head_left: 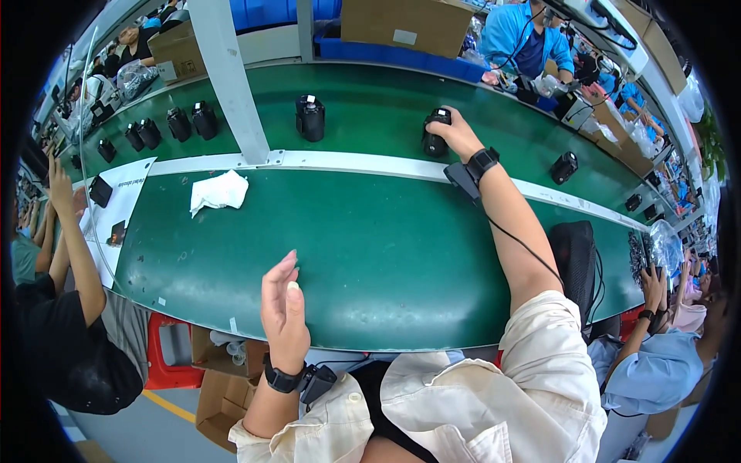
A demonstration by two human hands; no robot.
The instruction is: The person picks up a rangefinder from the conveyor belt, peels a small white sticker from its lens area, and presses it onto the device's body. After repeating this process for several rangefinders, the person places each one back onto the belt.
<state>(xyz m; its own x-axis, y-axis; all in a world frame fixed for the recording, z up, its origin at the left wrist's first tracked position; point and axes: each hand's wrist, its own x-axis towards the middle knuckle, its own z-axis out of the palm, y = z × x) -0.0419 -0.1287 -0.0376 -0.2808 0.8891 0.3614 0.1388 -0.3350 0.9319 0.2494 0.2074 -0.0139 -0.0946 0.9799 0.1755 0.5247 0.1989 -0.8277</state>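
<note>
Broadly, a glossy green counter (332, 255) with a curved look fills the middle of the view, and a long green work surface (370, 100) runs beyond it. Between the two stretches a white metal rail (370, 163), joined near its left part by a white metal post (229, 77). A big brown cardboard box (409, 27) sits at the far side, behind that surface. A black padded bag (573, 262) lies at the counter's right, next to the right forearm. Of the person's hands, the right hand (457, 137) reaches over the rail, its fingers closed around the upper part of a rounded black plastic device (433, 142) above the far surface; whether that device touches the surface, I cannot tell. The left hand (285, 309) hovers by the counter's near edge, relaxed, fingers loosely curled and thumb apart. A crumpled white cloth (219, 191) lies just inside the rail, left of centre. Smallest, a similar black upright device (310, 119) stands beyond the rail, left of the held one.
</note>
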